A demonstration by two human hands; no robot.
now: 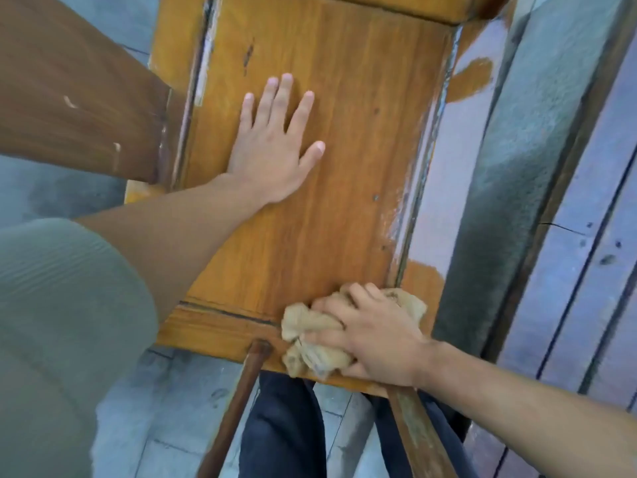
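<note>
On the wooden panel [358,139], left hand [272,157] lies flat, right hand [375,336] grips cloth [306,322].

No writing, label, brand, number or sign can be read anywhere in this view. The wooden surface [348,139] shows only grain, dark scuffs and paint smears, and the crumpled beige cloth [308,327] on its near edge carries no lettering or tag that can be made out.
</note>
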